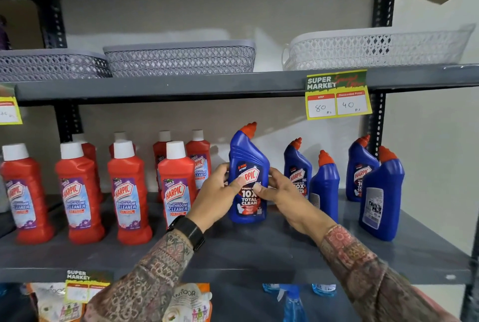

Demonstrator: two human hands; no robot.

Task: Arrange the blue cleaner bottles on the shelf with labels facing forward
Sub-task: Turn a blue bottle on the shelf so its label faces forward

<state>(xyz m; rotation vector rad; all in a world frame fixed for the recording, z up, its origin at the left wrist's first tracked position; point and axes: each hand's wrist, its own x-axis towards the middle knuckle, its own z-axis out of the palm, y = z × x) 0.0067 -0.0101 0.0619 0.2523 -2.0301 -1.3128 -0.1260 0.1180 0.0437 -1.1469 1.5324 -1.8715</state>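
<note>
I have one blue cleaner bottle (248,179) standing upright on the grey shelf (259,249), just right of the red bathroom cleaner bottles (124,192), with its front label turned toward me, which is how it should show. I hold it from both sides so I can square it up without tipping it. My left hand (217,196) curls partly closed around its left flank, thumb on the label; my right hand (278,192) wraps the right flank the same way. To the right, one blue bottle (325,187) shows a plain side and another (381,197) its back label, so they need turning, I think.
</note>
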